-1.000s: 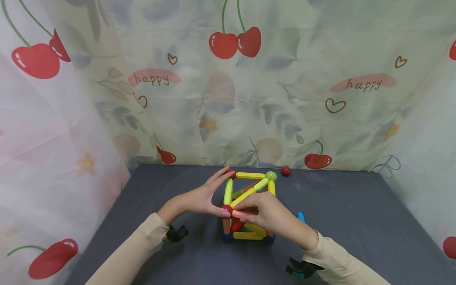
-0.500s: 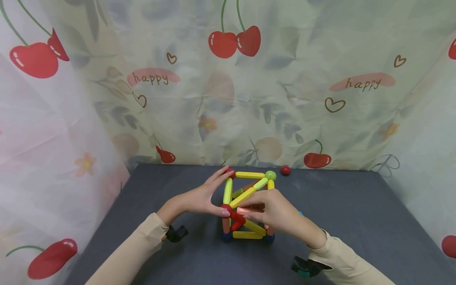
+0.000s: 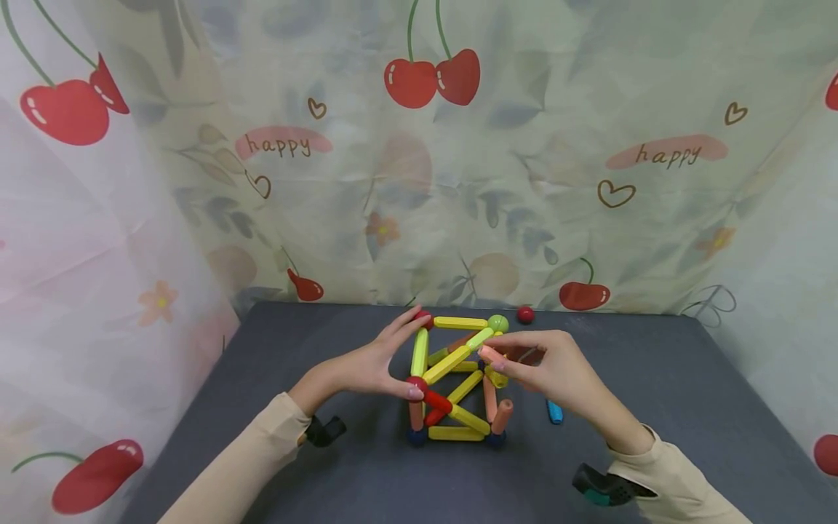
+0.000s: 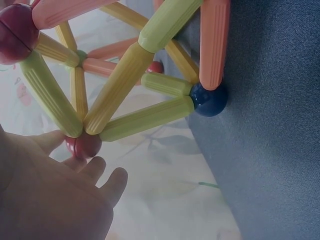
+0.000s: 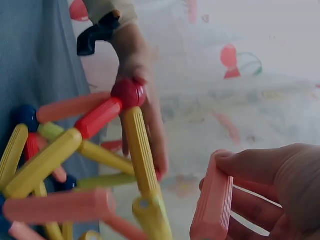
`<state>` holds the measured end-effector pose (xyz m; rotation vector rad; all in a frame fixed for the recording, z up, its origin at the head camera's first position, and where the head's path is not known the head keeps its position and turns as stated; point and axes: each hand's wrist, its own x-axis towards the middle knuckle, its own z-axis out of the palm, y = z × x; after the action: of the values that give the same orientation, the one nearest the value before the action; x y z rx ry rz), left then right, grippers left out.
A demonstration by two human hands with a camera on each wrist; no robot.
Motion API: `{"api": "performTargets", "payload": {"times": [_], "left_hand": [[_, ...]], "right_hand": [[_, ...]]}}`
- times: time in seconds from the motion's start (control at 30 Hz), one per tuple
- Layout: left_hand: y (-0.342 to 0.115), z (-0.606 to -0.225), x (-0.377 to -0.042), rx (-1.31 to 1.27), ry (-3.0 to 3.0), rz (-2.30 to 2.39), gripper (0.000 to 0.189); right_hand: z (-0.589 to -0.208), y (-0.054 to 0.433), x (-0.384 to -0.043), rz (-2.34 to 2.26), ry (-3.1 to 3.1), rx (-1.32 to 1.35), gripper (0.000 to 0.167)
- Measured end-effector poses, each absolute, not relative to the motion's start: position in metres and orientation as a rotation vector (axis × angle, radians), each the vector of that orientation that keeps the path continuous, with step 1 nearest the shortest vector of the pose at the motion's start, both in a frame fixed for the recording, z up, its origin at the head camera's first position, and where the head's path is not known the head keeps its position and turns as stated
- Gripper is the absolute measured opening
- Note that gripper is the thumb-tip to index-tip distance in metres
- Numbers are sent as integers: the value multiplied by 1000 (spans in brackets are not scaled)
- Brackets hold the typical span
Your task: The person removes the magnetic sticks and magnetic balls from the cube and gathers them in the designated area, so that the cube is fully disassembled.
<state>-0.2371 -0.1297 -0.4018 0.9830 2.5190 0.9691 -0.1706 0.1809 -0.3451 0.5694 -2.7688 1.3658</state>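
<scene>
A frame of magnetic sticks and balls stands on the table; a yellow stick (image 3: pixel 447 365) slants across its top to a green ball (image 3: pixel 498 323). My left hand (image 3: pixel 366 364) spans its left side, thumb on the front red ball (image 3: pixel 416 386) and fingers at the rear red ball (image 4: pixel 86 145). Its fingers look fairly straight in the left wrist view. My right hand (image 3: pixel 559 371) pinches a pink stick (image 5: pixel 212 202) between thumb and fingers, near the frame's upper right. Below it, a salmon stick (image 3: pixel 502 417) rises from a dark blue ball (image 3: pixel 495 438), its top end free.
A loose blue stick (image 3: pixel 554 412) lies right of the frame. Near the table's back edge sits a loose red ball (image 3: pixel 526 314). Patterned cloth (image 3: pixel 419 196) hangs behind and at both sides of the dark table (image 3: pixel 641 393).
My right hand has drawn the pink stick away from the front red ball, moving right and towards the green ball. The right part of the frame is more exposed. My left hand has stayed put.
</scene>
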Motion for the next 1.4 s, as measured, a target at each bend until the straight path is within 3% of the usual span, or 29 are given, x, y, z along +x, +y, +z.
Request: {"api": "performTargets", "payload": {"times": [0.3, 0.67, 0.9, 1.17, 1.4], "left_hand": [[-130, -402, -237, 983, 2520, 968, 111], [-131, -400, -237, 995, 2519, 970, 111], [-130, -401, -237, 999, 2515, 964, 110], [-130, -397, -236, 990, 2515, 975, 108], [-130, -400, -235, 987, 2513, 974, 110]], "right_hand": [[-372, 223, -168, 1472, -2824, 326, 42], [-437, 256, -147, 1796, -2880, -124, 59], [-466, 268, -130, 1938, -2864, -433, 58], [-480, 274, -117, 1991, -2917, -399, 47], [-481, 263, -119, 1767, -2942, -540, 35]]}}
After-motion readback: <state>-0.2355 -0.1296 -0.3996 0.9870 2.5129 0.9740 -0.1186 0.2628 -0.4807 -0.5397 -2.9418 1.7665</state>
